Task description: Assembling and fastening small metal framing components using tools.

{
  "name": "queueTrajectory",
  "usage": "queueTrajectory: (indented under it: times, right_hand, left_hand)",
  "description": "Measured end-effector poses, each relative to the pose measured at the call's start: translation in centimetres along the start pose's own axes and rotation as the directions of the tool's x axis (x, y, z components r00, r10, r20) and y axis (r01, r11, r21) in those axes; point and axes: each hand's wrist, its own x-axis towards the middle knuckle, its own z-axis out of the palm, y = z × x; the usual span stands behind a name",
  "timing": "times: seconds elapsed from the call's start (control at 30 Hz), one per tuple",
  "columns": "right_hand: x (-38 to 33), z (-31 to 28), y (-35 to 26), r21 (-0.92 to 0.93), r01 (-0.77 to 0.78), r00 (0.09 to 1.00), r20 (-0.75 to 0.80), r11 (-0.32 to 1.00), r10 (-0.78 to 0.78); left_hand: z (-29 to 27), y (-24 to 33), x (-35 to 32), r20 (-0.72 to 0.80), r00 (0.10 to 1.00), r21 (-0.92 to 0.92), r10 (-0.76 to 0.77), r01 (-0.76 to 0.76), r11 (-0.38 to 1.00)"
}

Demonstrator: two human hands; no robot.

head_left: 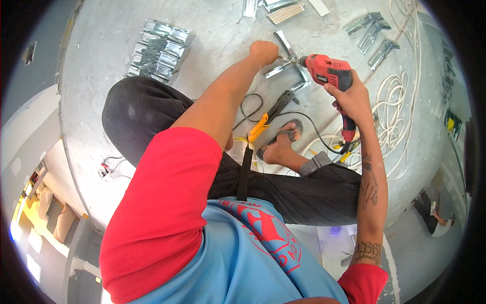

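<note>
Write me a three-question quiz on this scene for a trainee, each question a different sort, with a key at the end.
1. Which hand holds the red-and-black power drill?
2. True or false: the long yellow-and-black hand tool lies apart from the left hand.
3. Fill in the missing word: the closely stacked, shiny silver metal pieces lie toward the person's ____ side.

Key:
1. The right hand.
2. True.
3. Left.
</note>
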Motion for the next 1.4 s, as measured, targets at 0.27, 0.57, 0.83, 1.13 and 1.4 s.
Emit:
queueTrajectory:
  times: [0.27,0.57,0.83,1.13,1.4]
  right_hand:
    - [-0.1,-0.3,-1.1,-0.062,-0.014,1.000,0.019,0.998,0.015]
    - [-0.5,-0.2,-0.1,0.030,-0.024,1.000,0.003,0.999,0.024]
    - [-0.2,0.2,-0.1,-0.009,0.026,0.999,-0.036,1.000,-0.026]
    - [1.3,-0.4,-0.5,-0.027,0.035,0.999,0.040,0.999,-0.034]
    - [1.4,-0.2,-1.7,-0.117,0.051,0.998,0.033,0.992,-0.048]
  left_hand:
    - [0.2,-0.2,0.1,0.030,0.999,-0.016,0.024,-0.024,1.000]
    - [0.2,0.3,0.1,0.053,0.999,0.022,-0.001,0.000,1.000]
    - [-0.2,0.1,-0.1,-0.009,1.000,0.009,0.014,-0.014,1.000]
    - [-0.6,0.3,-0.6,0.005,1.000,0.012,0.019,-0.019,1.000]
    - [-0.2,0.3,-0.1,-0.003,1.000,-0.006,0.003,-0.003,1.000]
